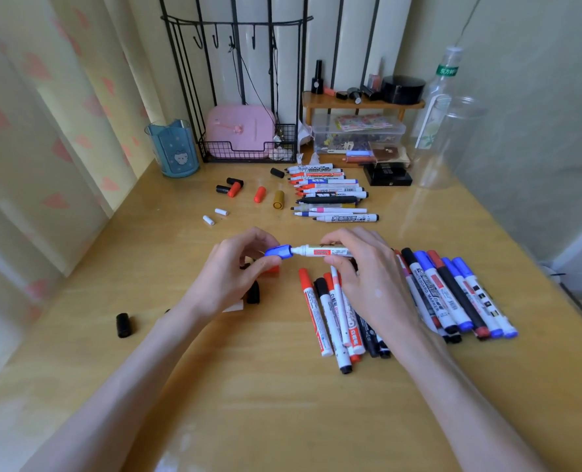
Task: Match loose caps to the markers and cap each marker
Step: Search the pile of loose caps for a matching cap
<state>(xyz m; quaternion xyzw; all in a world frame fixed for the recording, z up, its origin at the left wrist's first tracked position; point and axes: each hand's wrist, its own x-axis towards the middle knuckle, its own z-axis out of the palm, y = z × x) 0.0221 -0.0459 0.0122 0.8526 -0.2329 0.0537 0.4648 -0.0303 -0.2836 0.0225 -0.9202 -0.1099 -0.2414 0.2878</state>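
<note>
Blue cap [278,251] sits at the centre of the frame, pinched between the thumb and fingers of the left hand [238,267], its open end meeting the tip of a white-barrelled marker [316,251]. The right hand [364,274] grips that marker's barrel from above and holds it level over the wooden desk [248,386]. Under and to the right of the right hand lies a pile of capped markers [453,294] in red, black and blue. Above the hands a row of uncapped markers [330,192] lies side by side. To its left are scattered loose caps: a red cap [259,194], a gold cap [278,199] and two white caps [214,216]. A black cap [123,325] lies alone at lower left.
</note>
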